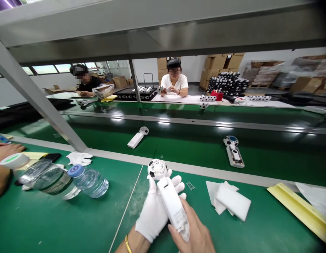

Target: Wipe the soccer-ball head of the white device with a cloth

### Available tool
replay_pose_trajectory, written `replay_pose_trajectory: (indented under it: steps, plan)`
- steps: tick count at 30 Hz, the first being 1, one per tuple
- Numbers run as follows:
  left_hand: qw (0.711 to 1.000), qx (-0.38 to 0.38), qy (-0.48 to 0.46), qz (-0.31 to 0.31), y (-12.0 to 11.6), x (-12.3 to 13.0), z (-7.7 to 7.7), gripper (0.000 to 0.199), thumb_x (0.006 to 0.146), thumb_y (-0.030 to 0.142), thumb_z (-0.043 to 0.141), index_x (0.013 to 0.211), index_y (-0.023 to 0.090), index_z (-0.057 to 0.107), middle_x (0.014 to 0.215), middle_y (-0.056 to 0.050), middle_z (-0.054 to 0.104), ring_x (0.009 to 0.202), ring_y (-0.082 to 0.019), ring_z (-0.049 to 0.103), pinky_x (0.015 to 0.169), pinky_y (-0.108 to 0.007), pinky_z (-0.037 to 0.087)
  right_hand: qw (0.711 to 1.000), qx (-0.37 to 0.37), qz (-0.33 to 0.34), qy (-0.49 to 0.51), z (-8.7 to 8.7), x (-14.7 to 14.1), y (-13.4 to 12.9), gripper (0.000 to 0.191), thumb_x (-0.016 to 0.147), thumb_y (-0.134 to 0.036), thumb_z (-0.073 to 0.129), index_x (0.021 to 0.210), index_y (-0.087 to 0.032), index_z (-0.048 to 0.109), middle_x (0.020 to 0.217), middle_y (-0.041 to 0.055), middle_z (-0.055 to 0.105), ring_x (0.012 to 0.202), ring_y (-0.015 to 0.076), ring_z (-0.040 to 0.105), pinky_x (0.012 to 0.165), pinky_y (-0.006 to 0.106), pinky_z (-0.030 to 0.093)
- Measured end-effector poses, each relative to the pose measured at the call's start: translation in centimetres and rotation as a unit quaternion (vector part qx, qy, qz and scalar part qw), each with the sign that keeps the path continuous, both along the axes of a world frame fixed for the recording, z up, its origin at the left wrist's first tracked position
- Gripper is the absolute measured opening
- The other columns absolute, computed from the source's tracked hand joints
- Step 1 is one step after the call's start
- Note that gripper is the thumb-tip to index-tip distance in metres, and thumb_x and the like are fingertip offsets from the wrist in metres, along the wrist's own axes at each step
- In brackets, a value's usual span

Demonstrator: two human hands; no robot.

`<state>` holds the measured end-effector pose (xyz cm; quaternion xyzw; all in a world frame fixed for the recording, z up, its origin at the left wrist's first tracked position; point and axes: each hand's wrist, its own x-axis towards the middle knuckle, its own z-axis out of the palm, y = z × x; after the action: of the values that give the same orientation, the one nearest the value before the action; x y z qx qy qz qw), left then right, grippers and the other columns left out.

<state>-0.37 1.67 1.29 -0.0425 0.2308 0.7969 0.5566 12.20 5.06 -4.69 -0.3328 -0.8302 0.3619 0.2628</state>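
White plastic handheld fan [172,203] with a black-and-white football-patterned cage head [157,169], held just above the green-topped bench [73,225], cage end pointing away from the wearer. White-gloved left hand [151,211]: grip closed round the fan's body. Bare right hand [192,230]: fingers spread across the lower body, grip state unclear, lower end of the fan partly hidden.

Beside these on the bench: white foam sheets [232,201], a yellow-edged board [297,211], a loose white cotton glove [80,159], and a clear water bottle with a blue cap [90,182]. At the left edge, a co-worker's bare hand [6,153] lies near a clear tumbler with a green-and-white lid [38,174].

Beyond the rail, on the green conveyor belt [194,140]: a white fan [136,138] and a grey-and-white fan with a blue-topped head [234,151]. Behind the far bench: a large stack of black-and-white fan heads [227,84].
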Motion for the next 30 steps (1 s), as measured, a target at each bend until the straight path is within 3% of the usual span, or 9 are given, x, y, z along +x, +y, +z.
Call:
replay_pose_trajectory:
  steps: [4, 7, 11, 14, 16, 20, 24, 27, 30]
  plan:
    - [1.000, 0.014, -0.003, -0.009, 0.0, -0.1, -0.2, 0.066, 0.081, 0.065, 0.035, 0.135, 0.026, 0.035, 0.131, -0.015, 0.043, 0.120, -0.034, 0.041, 0.098, -0.052, 0.032, 0.998, -0.007, 0.054, -0.033, -0.8, 0.4, 0.4, 0.062, 0.076, -0.043, 0.056, 0.132, -0.019, 0.041, 0.115, 0.0169, 0.058, 0.085, 0.0369, 0.063, 0.064, 0.044, 0.054]
    - [1.000, 0.009, -0.012, -0.022, 0.0, -0.2, -0.4, 0.069, 0.079, 0.068, 0.038, 0.134, 0.026, 0.035, 0.131, -0.015, 0.044, 0.118, -0.036, 0.043, 0.097, -0.054, 0.033, 0.997, -0.054, 0.050, -0.026, -0.3, 0.4, 0.2, 0.063, 0.071, -0.041, 0.061, 0.130, -0.024, 0.044, 0.117, 0.0128, 0.058, 0.089, 0.0380, 0.062, 0.069, 0.045, 0.053]
    - [0.999, -0.003, -0.025, -0.019, 0.2, -0.1, -0.9, 0.074, 0.077, 0.068, 0.043, 0.133, 0.020, 0.035, 0.129, -0.019, 0.046, 0.115, -0.037, 0.046, 0.096, -0.052, 0.035, 0.980, -0.199, 0.020, 0.018, 1.1, -0.1, -0.8, 0.070, 0.066, -0.046, 0.062, 0.130, -0.027, 0.041, 0.101, 0.0066, 0.066, 0.080, 0.0345, 0.064, 0.064, 0.040, 0.052]
    - [1.000, -0.016, -0.008, -0.008, 0.4, 0.0, -1.3, 0.069, 0.081, 0.063, 0.042, 0.131, 0.016, 0.038, 0.125, -0.020, 0.050, 0.113, -0.035, 0.049, 0.097, -0.051, 0.035, 0.945, -0.320, 0.021, 0.068, 1.1, -0.5, -1.5, 0.075, 0.068, -0.055, 0.058, 0.130, -0.016, 0.040, 0.084, 0.0083, 0.069, 0.067, 0.0290, 0.064, 0.058, 0.033, 0.051]
    - [1.000, -0.029, 0.011, -0.006, 0.5, -0.1, -1.4, 0.064, 0.085, 0.059, 0.039, 0.130, 0.014, 0.040, 0.121, -0.019, 0.053, 0.112, -0.033, 0.051, 0.098, -0.051, 0.034, 0.929, -0.356, 0.018, 0.103, 0.6, -0.7, -1.6, 0.077, 0.068, -0.056, 0.057, 0.128, -0.010, 0.041, 0.089, 0.0122, 0.068, 0.074, 0.0284, 0.064, 0.063, 0.032, 0.052]
    - [0.999, -0.028, 0.012, -0.022, 0.4, -0.2, -1.1, 0.059, 0.088, 0.052, 0.040, 0.132, 0.013, 0.037, 0.123, -0.018, 0.052, 0.114, -0.031, 0.049, 0.101, -0.050, 0.032, 0.945, -0.312, -0.019, 0.094, 0.1, -0.4, -1.1, 0.068, 0.069, -0.049, 0.061, 0.126, -0.014, 0.047, 0.104, 0.0124, 0.065, 0.090, 0.0299, 0.062, 0.069, 0.030, 0.052]
    - [0.998, -0.029, 0.049, -0.007, 0.4, -0.2, -0.7, 0.054, 0.091, 0.043, 0.040, 0.136, 0.016, 0.030, 0.130, -0.015, 0.046, 0.121, -0.030, 0.042, 0.105, -0.049, 0.029, 0.973, -0.213, -0.067, 0.064, 1.0, -0.1, -0.1, 0.053, 0.075, -0.040, 0.058, 0.124, -0.022, 0.052, 0.119, 0.0069, 0.059, 0.105, 0.0284, 0.056, 0.080, 0.029, 0.050]
    - [0.997, -0.031, 0.075, -0.003, 0.3, -0.2, -0.8, 0.055, 0.090, 0.045, 0.043, 0.136, 0.019, 0.030, 0.135, -0.013, 0.041, 0.124, -0.030, 0.038, 0.106, -0.048, 0.028, 0.986, -0.147, -0.045, 0.068, 1.4, -0.1, 0.4, 0.046, 0.079, -0.037, 0.054, 0.123, -0.023, 0.053, 0.121, 0.0068, 0.056, 0.109, 0.0269, 0.053, 0.085, 0.029, 0.048]
    - [0.997, -0.026, 0.065, -0.013, 0.1, -0.2, -0.8, 0.058, 0.088, 0.048, 0.046, 0.136, 0.022, 0.028, 0.137, -0.013, 0.038, 0.123, -0.032, 0.038, 0.103, -0.051, 0.030, 0.991, -0.102, -0.018, 0.081, 1.1, -0.1, 0.6, 0.040, 0.083, -0.035, 0.051, 0.121, -0.025, 0.054, 0.117, 0.0075, 0.056, 0.103, 0.0255, 0.056, 0.079, 0.027, 0.050]
